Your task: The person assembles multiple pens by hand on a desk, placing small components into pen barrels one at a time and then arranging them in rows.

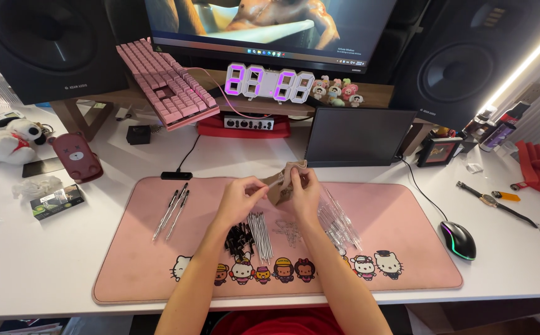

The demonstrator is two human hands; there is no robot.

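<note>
Cartoon figures are printed along the near edge of the pink desk mat (419,248), which is spread over the white bench (46,260). Above the mat's middle, both hands are raised together. The left hand (240,197) is closed in a pinch on a thin clear pen part (275,182), with thumb and forefinger pressed to it. The right hand (305,189) is clenched around a small tan cloth (280,187), which is held against the part; whether the cloth wraps the part fully cannot be told.

Beneath the hands, sorted heaps lie on the mat: black pen pieces (239,239), a bundle of thin refills (260,232), small springs (290,231) and clear pen barrels (339,220) to the right. Three finished pens (172,214) lie apart at the left. A computer mouse (458,239) sits at the mat's right corner, and a pink keyboard (167,84) is propped behind.

The part appears slight and smooth, so it could probably slip from the pinch if the cloth is pulled hard, and would be lost among the heaps below. The springs might be scattered by a lowered wrist, since the forearms pass just over them.
</note>
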